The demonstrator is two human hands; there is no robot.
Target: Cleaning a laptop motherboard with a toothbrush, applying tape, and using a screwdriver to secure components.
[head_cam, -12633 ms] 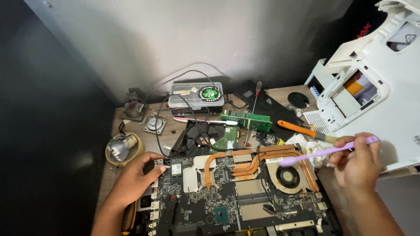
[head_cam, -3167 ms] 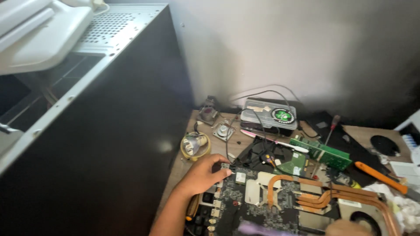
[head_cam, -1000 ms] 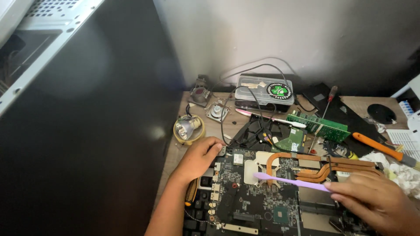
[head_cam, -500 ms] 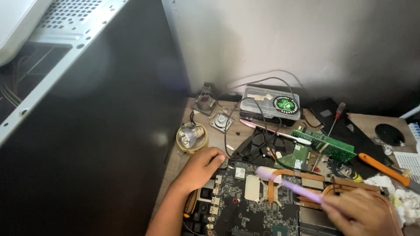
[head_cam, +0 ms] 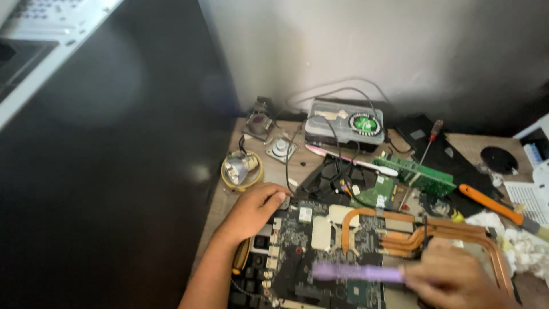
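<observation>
Far left: tall black panel [head_cam: 103, 171], just beside the desk edge. Lamp bulb in a yellow ring [head_cam: 241, 169] sits on the wooden desk [head_cam: 220, 200], near the left hand [head_cam: 254, 210]. Left hand is flat, fingers loosely curled, pressing the top-left corner of the laptop motherboard [head_cam: 320, 252]; grasping nothing. Motherboard lies flat at the desk's front, copper heat pipes [head_cam: 412, 229] running across its right half. Behind it: black fan [head_cam: 329, 174], grey drive with a round green label [head_cam: 343, 125], green circuit board [head_cam: 414, 173], red-handled screwdriver [head_cam: 429, 140]. Right hand [head_cam: 452, 277], motion-blurred, is clenched around a purple brush handle [head_cam: 357, 273] held level over the motherboard's lower middle. Far right: orange-handled tool [head_cam: 492, 205], crumpled white tissue [head_cam: 529, 252].
</observation>
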